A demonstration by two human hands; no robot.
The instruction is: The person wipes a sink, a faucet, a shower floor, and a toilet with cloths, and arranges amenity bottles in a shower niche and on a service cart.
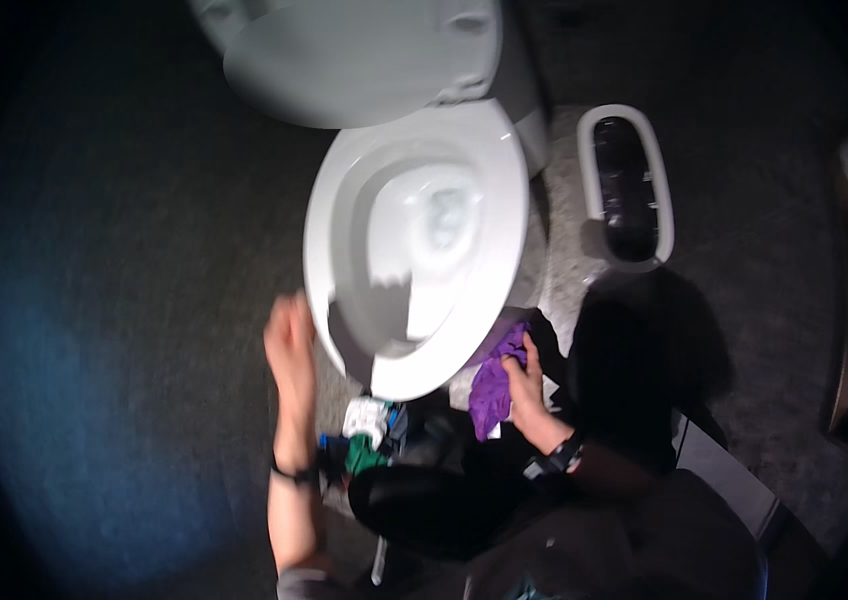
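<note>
My right hand grips a crumpled purple cloth beside the front right of a white toilet bowl. The cloth hangs below the fingers, near the rim. On the other side, my left hand is at the outer left edge of the bowl, blurred and with its fingers bent. Whether anything is in it cannot be made out. The raised toilet lid and seat stand at the back, and some water lies in the bowl.
A narrow white waste bin with a dark liner stands right of the toilet. Below the bowl's front lie a white item and a green item, among blue and dark things. Dark grey floor extends to the left.
</note>
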